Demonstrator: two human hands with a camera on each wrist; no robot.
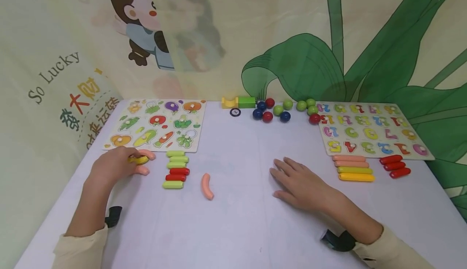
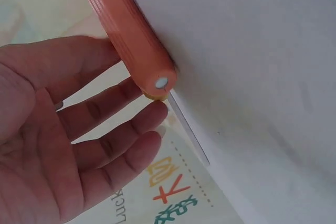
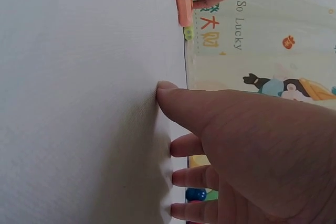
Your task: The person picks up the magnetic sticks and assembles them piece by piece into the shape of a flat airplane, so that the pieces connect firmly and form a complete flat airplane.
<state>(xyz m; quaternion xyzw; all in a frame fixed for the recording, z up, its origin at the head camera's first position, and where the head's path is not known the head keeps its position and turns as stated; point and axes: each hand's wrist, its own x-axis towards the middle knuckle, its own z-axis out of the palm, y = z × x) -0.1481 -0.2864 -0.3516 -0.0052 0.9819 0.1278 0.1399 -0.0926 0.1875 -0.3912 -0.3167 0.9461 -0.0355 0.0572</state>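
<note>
At the left of the table in the head view, my left hand (image 1: 114,164) pinches a yellow curved stick (image 1: 140,160). Pink curved sticks lie on either side of it, one farther back (image 1: 147,154) and one nearer (image 1: 142,170). A pink stick (image 2: 139,40) covers the thumb tip and index fingertip in the left wrist view, with a sliver of yellow under its end. My right hand (image 1: 300,184) rests palm down on the white table, fingers spread and holding nothing. Between the hands lies a single pink curved stick (image 1: 206,186).
Green and red short sticks (image 1: 176,171) form a column right of my left hand. A vegetable puzzle board (image 1: 171,129) lies behind it. At right are a number board (image 1: 368,135), pink and yellow sticks (image 1: 353,169) and red sticks (image 1: 395,166). Coloured balls (image 1: 278,110) and blocks (image 1: 247,102) line the back.
</note>
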